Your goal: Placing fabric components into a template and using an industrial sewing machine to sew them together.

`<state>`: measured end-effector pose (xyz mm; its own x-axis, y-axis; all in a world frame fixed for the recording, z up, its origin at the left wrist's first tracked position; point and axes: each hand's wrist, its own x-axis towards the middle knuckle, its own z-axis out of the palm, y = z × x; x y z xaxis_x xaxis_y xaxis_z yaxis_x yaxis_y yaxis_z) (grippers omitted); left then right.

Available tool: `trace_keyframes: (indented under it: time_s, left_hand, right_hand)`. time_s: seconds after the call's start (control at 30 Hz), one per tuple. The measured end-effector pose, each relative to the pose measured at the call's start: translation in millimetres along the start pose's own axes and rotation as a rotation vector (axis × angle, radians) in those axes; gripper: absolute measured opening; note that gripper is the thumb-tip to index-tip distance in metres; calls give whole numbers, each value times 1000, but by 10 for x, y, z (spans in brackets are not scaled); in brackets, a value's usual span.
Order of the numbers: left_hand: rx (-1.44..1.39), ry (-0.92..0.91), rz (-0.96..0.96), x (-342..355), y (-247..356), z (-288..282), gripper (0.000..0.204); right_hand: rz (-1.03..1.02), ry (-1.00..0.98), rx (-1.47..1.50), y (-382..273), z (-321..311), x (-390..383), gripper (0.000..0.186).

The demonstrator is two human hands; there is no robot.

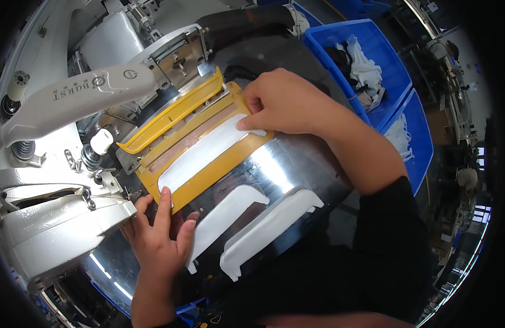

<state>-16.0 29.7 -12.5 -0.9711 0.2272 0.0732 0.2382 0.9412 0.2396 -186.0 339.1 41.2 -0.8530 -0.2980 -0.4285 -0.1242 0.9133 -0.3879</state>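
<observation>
A long white fabric piece (200,156) lies slantwise on a yellow template plate (222,168) by a sewing machine. At its upper right end my right hand (288,101) is closed, with the thumb pressed on the fabric and the other fingers curled at the plate's edge. My left hand (162,238) is open at the lower left end, fingers apart. Its index fingertip touches the fabric's corner. Above the fabric, a raised yellow flap (173,117) runs along the plate.
Two stacks of white pieces lie nearer me on the shiny metal table (285,164): a left one (225,218) and a right one (271,232). The white sewing machine (61,224) stands at left, its pale arm (80,101) reaching over. Blue bins (329,68) with cloth stand at right.
</observation>
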Motion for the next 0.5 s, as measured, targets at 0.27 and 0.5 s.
trace_keyframes:
  time_s: [0.27,0.5]
  left_hand:
    - [-44,-7,16,1,-5,-20,73]
    - [68,-95,42,32,25,-94,77]
  right_hand:
    - [-476,241,122,353,94,15,33]
    - [-61,76,101,149,17,48,39]
